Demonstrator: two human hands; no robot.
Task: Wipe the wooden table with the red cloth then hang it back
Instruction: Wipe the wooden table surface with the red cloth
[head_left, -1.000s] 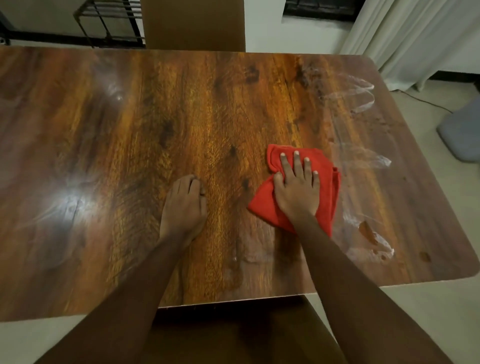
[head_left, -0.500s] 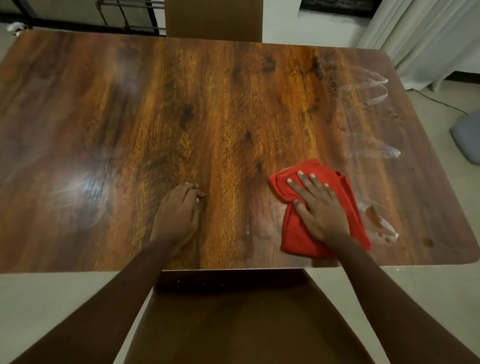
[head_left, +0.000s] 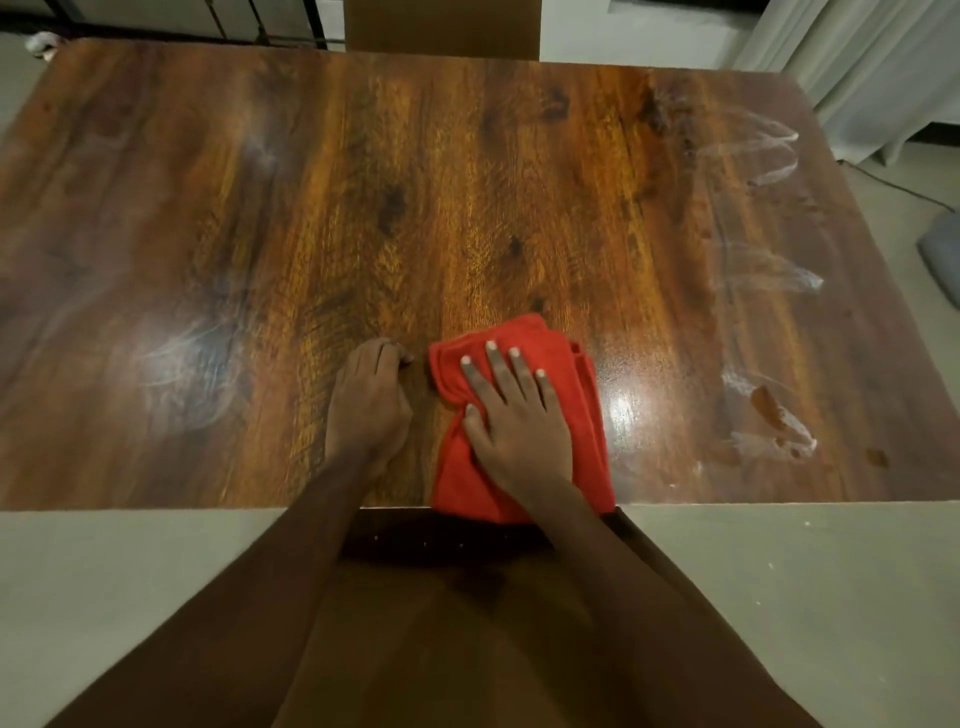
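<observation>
**Red cloth pressed flat at the near edge of the counter**

Red cloth (head_left: 519, 415) is sitting bunched up at the near edge of the wooden counter (head_left: 467, 182), roughly in the middle, with its bottom bit hanging just over the edge. The right hand (head_left: 514, 431) is flat on top of it, fingers (head_left: 498, 364) spread wide and pushing down, not really gripping anything, just pinning it to the wood. The left hand (head_left: 369, 400) is right beside the cloth, resting on the bare counter with its fingers curled under loosely, nothing in it.

No containers anywhere on there, so nothing to report on that front.

Other stuff: whitish smears (head_left: 769, 270) run down the right side of the counter, well apart from the cloth, plus a hazy patch (head_left: 176, 353) on the left. A chair back (head_left: 441, 26) sits at the far edge, a pale curtain (head_left: 857, 67) hangs at the far right, and a grey thing (head_left: 943, 254) lies on the floor on the right, can't tell what it is. Nothing sits between the cloth and the smears.
</observation>
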